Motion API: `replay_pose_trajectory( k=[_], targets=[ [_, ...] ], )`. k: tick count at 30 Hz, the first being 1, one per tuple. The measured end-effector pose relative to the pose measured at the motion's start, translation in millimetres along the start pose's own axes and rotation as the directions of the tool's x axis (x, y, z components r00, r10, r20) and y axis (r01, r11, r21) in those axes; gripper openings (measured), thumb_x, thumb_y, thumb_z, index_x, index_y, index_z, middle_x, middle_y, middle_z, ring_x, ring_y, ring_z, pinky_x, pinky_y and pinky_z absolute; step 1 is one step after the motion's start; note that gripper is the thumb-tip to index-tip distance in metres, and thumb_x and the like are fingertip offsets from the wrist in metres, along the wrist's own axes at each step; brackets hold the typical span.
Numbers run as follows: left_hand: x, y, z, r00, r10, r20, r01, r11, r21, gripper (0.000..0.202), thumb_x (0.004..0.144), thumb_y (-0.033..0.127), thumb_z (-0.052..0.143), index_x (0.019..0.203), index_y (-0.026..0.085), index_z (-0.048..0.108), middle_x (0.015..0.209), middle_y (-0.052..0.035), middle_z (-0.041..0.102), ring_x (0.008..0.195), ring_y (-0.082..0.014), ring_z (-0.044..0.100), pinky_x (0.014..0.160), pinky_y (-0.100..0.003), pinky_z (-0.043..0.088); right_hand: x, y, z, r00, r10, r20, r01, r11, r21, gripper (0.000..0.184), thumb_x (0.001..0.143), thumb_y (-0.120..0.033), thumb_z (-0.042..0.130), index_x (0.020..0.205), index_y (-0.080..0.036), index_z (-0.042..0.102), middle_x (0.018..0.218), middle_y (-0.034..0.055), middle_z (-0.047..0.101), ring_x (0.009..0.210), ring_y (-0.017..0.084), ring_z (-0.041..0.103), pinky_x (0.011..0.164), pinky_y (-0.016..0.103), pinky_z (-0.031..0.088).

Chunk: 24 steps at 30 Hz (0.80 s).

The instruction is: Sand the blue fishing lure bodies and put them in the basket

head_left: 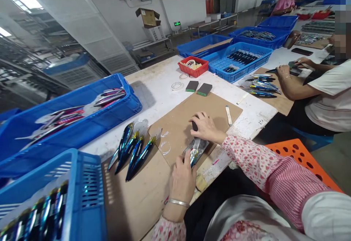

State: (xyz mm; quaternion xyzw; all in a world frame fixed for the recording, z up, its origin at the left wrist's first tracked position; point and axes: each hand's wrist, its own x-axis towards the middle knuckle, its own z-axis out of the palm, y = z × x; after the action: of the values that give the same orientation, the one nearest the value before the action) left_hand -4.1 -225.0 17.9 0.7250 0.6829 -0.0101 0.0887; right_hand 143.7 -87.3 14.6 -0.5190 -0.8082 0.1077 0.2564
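My left hand [182,179] is closed on a shiny fishing lure [194,157], which lies over a dark flat pad [203,146] near the table edge. Part of the lure is hidden by my fingers. Just beyond it, my right hand [205,127] grips a dark block [194,124], which looks like a sanding block and is mostly covered by the fingers. Several blue-black lures [139,156] with yellow ends and clear lips lie on the cardboard [178,118] to the left. Two dark sanding blocks with green undersides [204,89] rest at the far edge of the cardboard.
A blue bin [109,118] of pink and silver lures stands at left, with a blue crate [90,193] of dark lures nearer. A knife-like tool [228,116], tape roll [177,86] and red basket [193,67] sit farther off. A co-worker's hand [283,72] works at right.
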Motion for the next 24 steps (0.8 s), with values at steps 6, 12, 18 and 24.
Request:
replay_pose_trajectory(
  k=[6, 12, 18, 24],
  targets=[
    [7, -18, -12.8, 0.931, 0.188, 0.314, 0.057, 0.773, -0.632, 0.07, 0.088, 0.039, 0.046, 0.149, 0.022, 0.016, 0.1, -0.0079, 0.063, 0.071, -0.0171, 0.063, 0.059, -0.029, 0.053, -3, 9, 3, 0.997, 0.078, 0.027, -0.078, 0.997, -0.011, 0.04, 0.081, -0.034, 0.062, 0.119, -0.024, 0.059, 0.126, 0.0075, 0.05, 0.118, 0.027, 0.038, 0.091, 0.042, 0.043],
    [7, -17, 0.3, 0.906, 0.157, 0.393, 0.205, 0.649, -0.732, 0.07, 0.089, 0.044, 0.042, 0.149, 0.019, 0.017, 0.06, 0.005, 0.055, 0.04, -0.0111, 0.047, 0.042, -0.023, 0.041, -30, 0, 16, 0.982, 0.188, 0.028, -0.19, 0.977, 0.098, 0.038, 0.081, -0.035, 0.062, 0.117, -0.025, 0.058, 0.121, 0.0062, 0.05, 0.113, 0.026, 0.042, 0.089, 0.042, 0.043],
    [4, -11, 8.7, 0.949, 0.13, 0.287, 0.125, 0.682, -0.721, 0.06, 0.091, 0.04, 0.039, 0.145, 0.019, 0.026, 0.063, 0.0052, 0.055, 0.043, -0.0107, 0.05, 0.048, -0.024, 0.043, -20, 0, 15, 0.982, 0.185, 0.048, -0.189, 0.978, 0.091, 0.035, 0.083, -0.034, 0.06, 0.116, -0.025, 0.058, 0.12, 0.0069, 0.049, 0.113, 0.026, 0.041, 0.09, 0.044, 0.042],
    [4, -4, 5.1, 0.938, 0.107, 0.33, 0.199, 0.611, -0.766, 0.059, 0.088, 0.034, 0.043, 0.143, 0.018, 0.026, 0.068, 0.0044, 0.054, 0.043, -0.0103, 0.048, 0.046, -0.024, 0.044, -22, -3, 16, 0.991, 0.131, 0.025, -0.133, 0.986, 0.101, 0.037, 0.081, -0.035, 0.062, 0.116, -0.026, 0.058, 0.12, 0.006, 0.05, 0.112, 0.026, 0.042, 0.089, 0.042, 0.042]
  ],
)
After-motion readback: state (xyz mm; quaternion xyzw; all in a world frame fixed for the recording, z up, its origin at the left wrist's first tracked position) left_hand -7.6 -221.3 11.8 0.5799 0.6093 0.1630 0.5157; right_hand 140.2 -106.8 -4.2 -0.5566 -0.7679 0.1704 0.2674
